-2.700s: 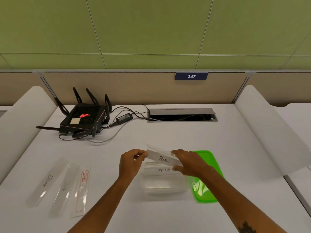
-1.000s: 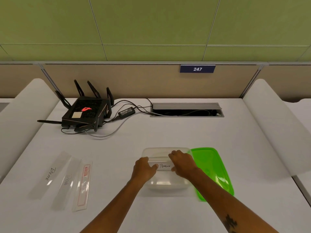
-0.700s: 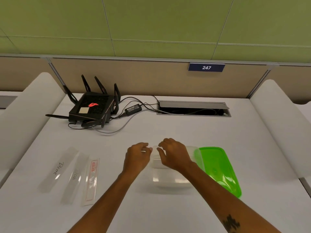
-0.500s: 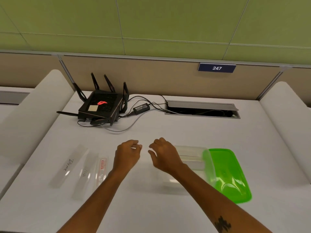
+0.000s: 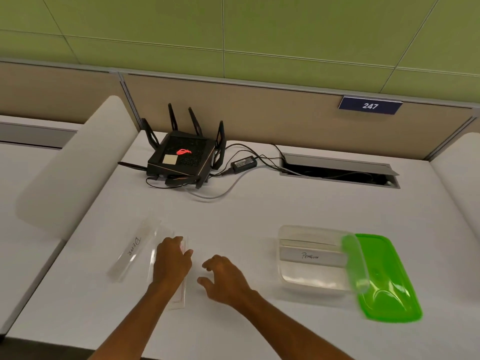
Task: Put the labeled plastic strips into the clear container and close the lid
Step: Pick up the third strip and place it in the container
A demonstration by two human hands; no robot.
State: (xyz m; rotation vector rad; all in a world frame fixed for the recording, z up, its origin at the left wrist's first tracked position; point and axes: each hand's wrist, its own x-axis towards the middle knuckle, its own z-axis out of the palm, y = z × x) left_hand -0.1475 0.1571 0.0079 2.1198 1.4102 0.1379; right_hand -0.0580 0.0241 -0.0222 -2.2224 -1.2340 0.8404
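Note:
The clear container (image 5: 309, 278) sits open on the white table, with a strip marked "Penguin" (image 5: 310, 255) lying across it and another strip behind that one. Its green lid (image 5: 384, 279) leans against the container's right side. On the left lie three strips: one marked "Deer" (image 5: 132, 249), a clear one mostly under my hand, and a red-bordered one (image 5: 179, 297). My left hand (image 5: 171, 261) rests on top of the middle and red-bordered strips, fingers down. My right hand (image 5: 223, 276) hovers just right of them, fingers spread and empty.
A black router (image 5: 181, 158) with antennas, its power brick (image 5: 244, 163) and cables occupy the back left of the table. A cable hatch (image 5: 337, 168) is open at the back. White curved dividers (image 5: 70, 167) flank the desk on both sides.
Both hands let go of the Penguin strip in the container and moved left to the three strips. My left hand has come down onto them. The view has swung left.

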